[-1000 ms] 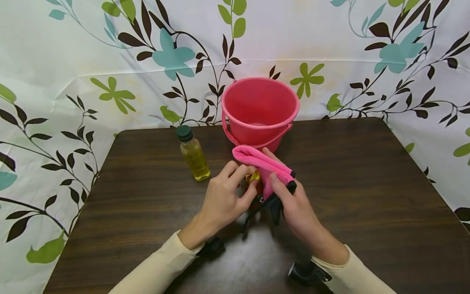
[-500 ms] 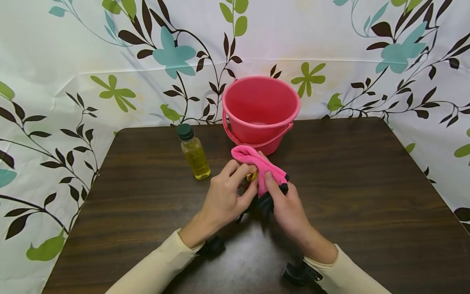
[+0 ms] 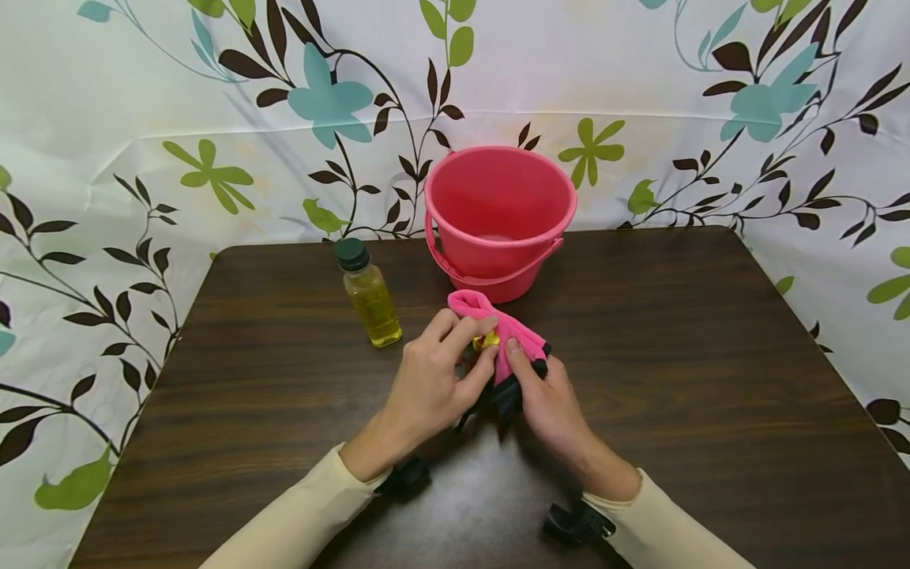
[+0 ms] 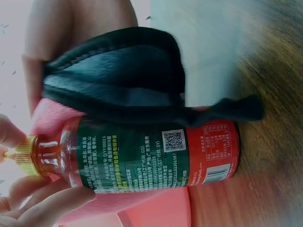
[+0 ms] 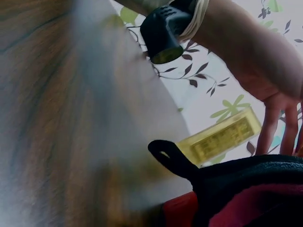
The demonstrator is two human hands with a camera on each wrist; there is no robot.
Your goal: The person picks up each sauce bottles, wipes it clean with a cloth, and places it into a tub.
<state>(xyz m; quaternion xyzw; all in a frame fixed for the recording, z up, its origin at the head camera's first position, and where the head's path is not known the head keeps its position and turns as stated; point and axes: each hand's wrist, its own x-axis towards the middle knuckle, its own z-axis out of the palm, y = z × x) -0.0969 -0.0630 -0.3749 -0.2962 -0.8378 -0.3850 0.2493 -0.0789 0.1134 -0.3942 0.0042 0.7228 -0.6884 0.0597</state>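
My left hand pinches the yellow cap of a sauce bottle with a green and red label. The bottle stands on the table, mostly hidden by my hands in the head view. My right hand holds a folded pink cloth with black trim against the bottle's far right side, thumb on top. In the left wrist view the black trim hangs open beside the label. A black hanging loop of the cloth shows in the right wrist view.
A pink bucket with its handle down stands behind my hands, near the table's back edge. To the left is a bottle of yellow oil with a green cap. A floral sheet hangs behind the dark wooden table.
My right hand has moved left with the pink cloth, closing it nearer around the sauce bottle. The left hand stays at the yellow cap. The head view has shifted slightly.
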